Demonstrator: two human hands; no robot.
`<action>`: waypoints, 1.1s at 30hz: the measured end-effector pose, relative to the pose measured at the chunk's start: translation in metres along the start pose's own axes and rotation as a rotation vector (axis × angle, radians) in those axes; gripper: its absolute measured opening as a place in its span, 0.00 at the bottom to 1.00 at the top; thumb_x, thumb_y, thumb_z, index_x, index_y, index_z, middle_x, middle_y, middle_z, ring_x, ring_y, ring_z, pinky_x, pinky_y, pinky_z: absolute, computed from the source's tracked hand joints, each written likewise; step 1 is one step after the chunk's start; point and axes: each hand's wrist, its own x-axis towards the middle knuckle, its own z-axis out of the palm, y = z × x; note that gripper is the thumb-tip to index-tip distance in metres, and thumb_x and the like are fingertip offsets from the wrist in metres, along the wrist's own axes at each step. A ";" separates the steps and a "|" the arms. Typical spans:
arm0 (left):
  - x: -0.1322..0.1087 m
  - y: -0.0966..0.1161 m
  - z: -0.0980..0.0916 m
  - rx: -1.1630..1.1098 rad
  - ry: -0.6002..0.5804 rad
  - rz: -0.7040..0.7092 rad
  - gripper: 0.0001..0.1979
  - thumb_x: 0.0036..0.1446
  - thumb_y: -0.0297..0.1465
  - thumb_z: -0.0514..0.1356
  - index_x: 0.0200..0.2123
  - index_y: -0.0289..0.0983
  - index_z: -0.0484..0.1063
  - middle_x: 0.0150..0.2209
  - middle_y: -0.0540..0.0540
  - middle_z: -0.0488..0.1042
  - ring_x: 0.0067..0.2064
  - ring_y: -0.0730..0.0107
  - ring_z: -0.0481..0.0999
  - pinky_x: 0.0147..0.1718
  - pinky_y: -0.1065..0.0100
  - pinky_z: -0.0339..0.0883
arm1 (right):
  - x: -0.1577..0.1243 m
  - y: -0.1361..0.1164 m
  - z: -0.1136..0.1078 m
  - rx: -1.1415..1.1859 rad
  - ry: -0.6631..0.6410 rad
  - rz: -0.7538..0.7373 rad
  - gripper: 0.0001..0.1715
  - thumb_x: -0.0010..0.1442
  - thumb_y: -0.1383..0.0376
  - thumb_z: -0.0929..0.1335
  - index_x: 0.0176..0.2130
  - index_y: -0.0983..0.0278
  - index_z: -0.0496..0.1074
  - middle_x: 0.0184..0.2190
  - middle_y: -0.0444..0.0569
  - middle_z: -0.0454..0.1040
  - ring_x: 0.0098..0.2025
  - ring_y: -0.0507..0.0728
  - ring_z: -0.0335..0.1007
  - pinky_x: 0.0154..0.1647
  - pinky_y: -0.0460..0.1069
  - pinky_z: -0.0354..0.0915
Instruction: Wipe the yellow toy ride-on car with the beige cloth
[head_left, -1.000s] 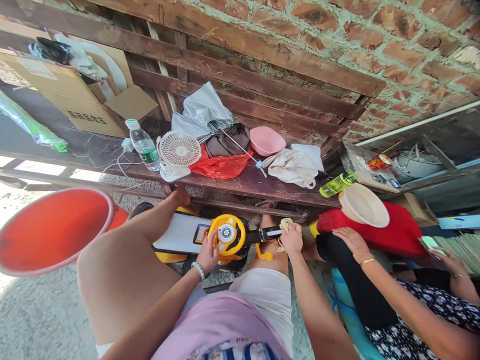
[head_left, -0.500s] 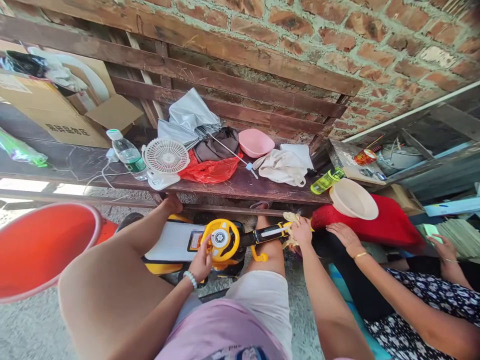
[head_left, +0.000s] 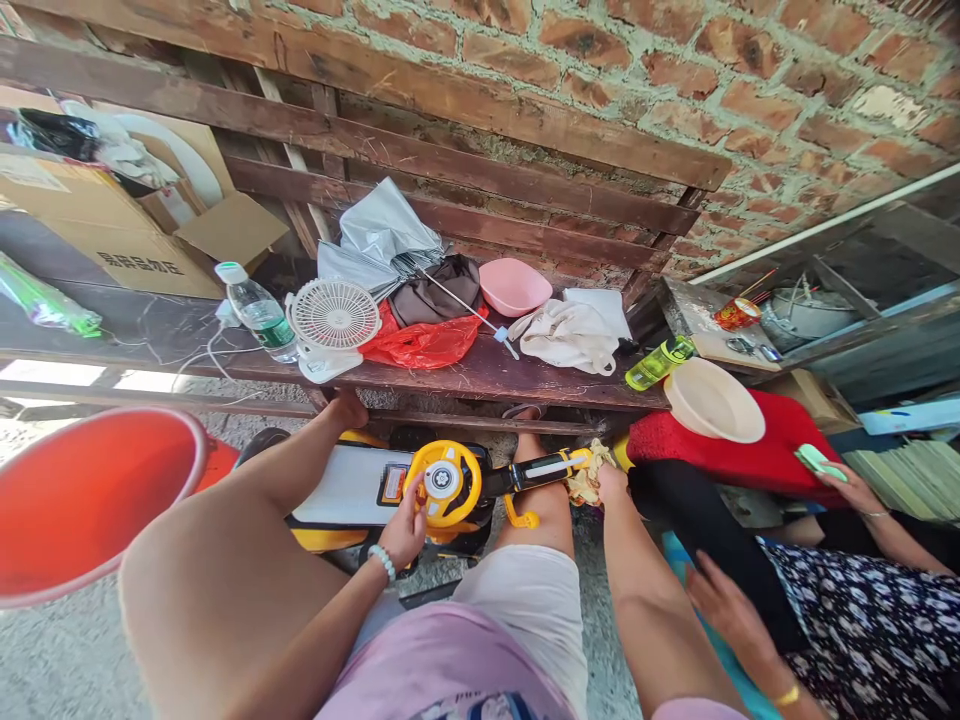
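Between my legs stands a ride-on toy digger with a white seat, a yellow steering wheel and a black-and-yellow digger arm. My left hand, a beaded bracelet at its wrist, grips the near left side of the wheel's rim. Near the arm's far end, my right hand is closed on a crumpled pale yellow cloth, which lies against the yellow end piece. The cloth hides part of my right fingers. A yellow lever sticks out below the arm.
A red bucket stands at left. On the bench are a fan, a water bottle, a folded umbrella and a pink bowl. A co-worker's hand and a cream basin are at right.
My right hand and the cloth have moved slightly lower along the end of the digger arm. The co-worker's near hand has dropped back from the knee, and their other hand has lifted leftward.
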 end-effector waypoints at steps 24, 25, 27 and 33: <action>0.008 -0.005 0.011 -0.081 0.039 0.010 0.33 0.65 0.38 0.54 0.71 0.36 0.56 0.61 0.32 0.73 0.53 0.56 0.78 0.59 0.47 0.70 | -0.108 -0.017 0.027 -0.675 -0.163 -0.484 0.18 0.66 0.63 0.66 0.54 0.58 0.76 0.59 0.53 0.69 0.45 0.55 0.74 0.46 0.49 0.66; 0.008 -0.005 0.011 -0.086 0.045 0.016 0.33 0.65 0.38 0.55 0.71 0.37 0.56 0.62 0.32 0.72 0.54 0.56 0.78 0.59 0.47 0.70 | -0.116 -0.017 0.031 -0.680 -0.165 -0.517 0.18 0.66 0.63 0.67 0.54 0.58 0.76 0.58 0.53 0.69 0.46 0.56 0.74 0.46 0.49 0.66; 0.008 -0.006 0.010 -0.082 0.040 0.012 0.33 0.65 0.39 0.55 0.71 0.37 0.56 0.63 0.32 0.71 0.54 0.55 0.78 0.59 0.47 0.70 | -0.128 -0.015 0.034 -0.682 -0.174 -0.574 0.20 0.65 0.64 0.68 0.55 0.58 0.76 0.57 0.53 0.70 0.48 0.57 0.73 0.46 0.49 0.65; 0.005 0.003 0.003 -0.045 -0.003 -0.005 0.34 0.66 0.39 0.54 0.72 0.34 0.55 0.58 0.31 0.75 0.48 0.56 0.81 0.55 0.48 0.73 | -0.130 -0.008 0.020 -0.673 -0.265 -0.718 0.23 0.65 0.67 0.66 0.58 0.56 0.75 0.60 0.50 0.70 0.50 0.57 0.72 0.47 0.47 0.65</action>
